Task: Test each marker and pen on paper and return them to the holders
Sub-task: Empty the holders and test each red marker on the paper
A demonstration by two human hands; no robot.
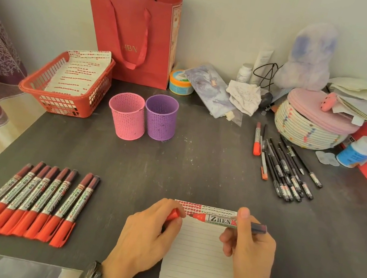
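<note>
My right hand (251, 244) holds a red marker (220, 220) level over the top of a lined paper sheet (201, 258), its tip pointing left. My left hand (150, 228) grips the marker's red cap (173, 215), just off the tip. Red marks and small scribbles run along the paper's top edge. A row of several capped red markers (29, 200) lies at the front left. A pink holder (127, 119) and a purple holder (160, 117) stand empty at the back middle. Several black pens and two red-capped ones (287, 166) lie at the right.
A red basket (62, 99) with marked paper sheets sits at the back left, a red paper bag (137, 34) behind it. A woven basket with a pink lid (311, 121), bottles, a tin, cloth and stacked papers crowd the back right. The table's front edge runs below my wrists.
</note>
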